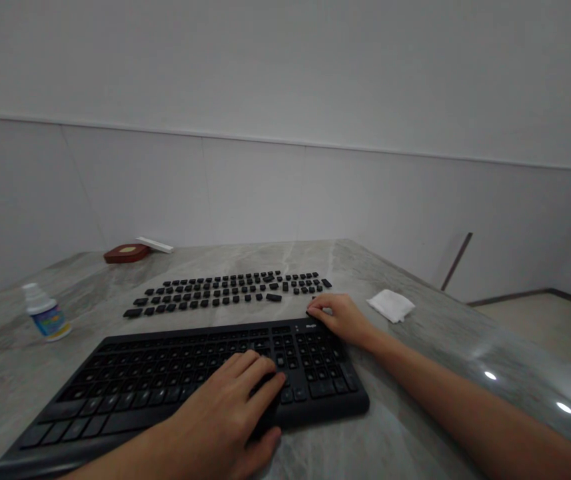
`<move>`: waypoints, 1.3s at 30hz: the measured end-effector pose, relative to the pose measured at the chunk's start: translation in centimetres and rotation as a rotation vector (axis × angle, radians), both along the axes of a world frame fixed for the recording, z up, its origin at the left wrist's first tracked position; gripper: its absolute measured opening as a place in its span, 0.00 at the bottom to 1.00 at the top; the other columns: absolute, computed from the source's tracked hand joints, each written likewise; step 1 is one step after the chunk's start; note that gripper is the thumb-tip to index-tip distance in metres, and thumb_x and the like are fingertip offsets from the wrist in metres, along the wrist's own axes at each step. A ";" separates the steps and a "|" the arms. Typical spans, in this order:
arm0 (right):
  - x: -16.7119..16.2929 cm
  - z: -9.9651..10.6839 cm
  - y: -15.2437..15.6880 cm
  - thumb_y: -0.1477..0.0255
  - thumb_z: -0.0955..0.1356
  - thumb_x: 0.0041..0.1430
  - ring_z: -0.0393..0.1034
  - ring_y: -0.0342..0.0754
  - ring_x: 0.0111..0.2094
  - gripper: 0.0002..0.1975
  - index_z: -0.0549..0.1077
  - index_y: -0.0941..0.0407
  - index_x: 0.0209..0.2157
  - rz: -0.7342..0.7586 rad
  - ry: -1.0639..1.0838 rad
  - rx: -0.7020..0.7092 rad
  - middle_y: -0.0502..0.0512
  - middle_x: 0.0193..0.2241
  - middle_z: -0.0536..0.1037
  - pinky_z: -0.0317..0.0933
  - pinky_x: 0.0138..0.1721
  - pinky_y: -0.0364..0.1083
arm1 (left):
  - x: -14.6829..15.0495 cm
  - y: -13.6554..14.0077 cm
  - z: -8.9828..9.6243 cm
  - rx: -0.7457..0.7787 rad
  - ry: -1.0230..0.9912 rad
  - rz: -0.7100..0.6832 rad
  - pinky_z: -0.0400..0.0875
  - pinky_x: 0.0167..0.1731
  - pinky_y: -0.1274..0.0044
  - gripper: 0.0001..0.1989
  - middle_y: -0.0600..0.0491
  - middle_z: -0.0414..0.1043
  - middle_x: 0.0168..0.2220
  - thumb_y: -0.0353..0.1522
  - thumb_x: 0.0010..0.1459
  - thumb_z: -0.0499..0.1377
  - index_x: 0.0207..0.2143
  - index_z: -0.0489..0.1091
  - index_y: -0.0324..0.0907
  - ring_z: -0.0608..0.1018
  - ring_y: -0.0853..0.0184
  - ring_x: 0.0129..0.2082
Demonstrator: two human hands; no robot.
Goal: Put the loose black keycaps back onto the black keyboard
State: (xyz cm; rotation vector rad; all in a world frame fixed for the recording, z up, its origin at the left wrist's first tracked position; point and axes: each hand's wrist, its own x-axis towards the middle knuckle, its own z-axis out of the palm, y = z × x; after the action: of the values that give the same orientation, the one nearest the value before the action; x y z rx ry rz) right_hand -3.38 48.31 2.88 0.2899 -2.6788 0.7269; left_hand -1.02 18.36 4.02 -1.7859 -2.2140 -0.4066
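A black keyboard (245, 430) lies at a slant on the marble table, most of its upper rows bare of caps while the front rows still carry theirs. My left hand (235, 403) rests on its right-hand part, fingers bent over the top and thumb at the front edge, gripping it. Beyond the far right corner of the keyboard, my right hand (338, 317) is closed in a pinch, with a small black keycap (310, 313) partly showing at the fingertips. Loose black keycaps (225, 291) stand in rows behind the keyboard.
A white-capped spray bottle (48, 313) stands at the left. A folded white tissue (391, 305) lies right of my right hand. Toward the back left are a reddish-brown case (126, 254) and a white strip (155, 245). The table (435, 327) ends at the right; a wall rises behind.
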 end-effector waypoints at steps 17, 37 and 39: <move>2.6 3.2 0.8 0.83 0.65 0.52 0.74 0.48 0.30 0.15 0.78 0.62 0.41 -0.228 -0.151 -0.012 0.57 0.29 0.80 0.64 0.33 0.44 | 0.0 -0.1 -0.1 -0.027 0.037 -0.004 0.75 0.46 0.54 0.27 0.38 0.71 0.50 0.34 0.56 0.65 0.56 0.67 0.33 0.73 0.49 0.48; 5.3 2.7 -0.8 0.86 0.63 0.40 0.70 0.48 0.27 0.10 0.72 0.59 0.21 -0.236 -0.381 0.178 0.56 0.24 0.77 0.54 0.26 0.42 | 0.8 0.4 0.9 0.017 0.101 -0.031 0.75 0.45 0.60 0.18 0.42 0.74 0.46 0.24 0.56 0.57 0.50 0.70 0.37 0.75 0.54 0.44; 5.2 2.5 -0.8 0.86 0.63 0.41 0.70 0.48 0.28 0.10 0.72 0.59 0.21 -0.237 -0.372 0.167 0.56 0.24 0.77 0.55 0.27 0.42 | 0.7 0.3 0.9 0.007 0.069 -0.036 0.75 0.45 0.59 0.21 0.41 0.73 0.47 0.23 0.54 0.57 0.52 0.70 0.35 0.75 0.53 0.45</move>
State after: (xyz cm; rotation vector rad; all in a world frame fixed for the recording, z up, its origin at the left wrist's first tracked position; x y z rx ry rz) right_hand 1.80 47.51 5.35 -0.1374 -3.0594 0.5264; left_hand -0.32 18.69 4.93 -1.8106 -2.1338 -0.3541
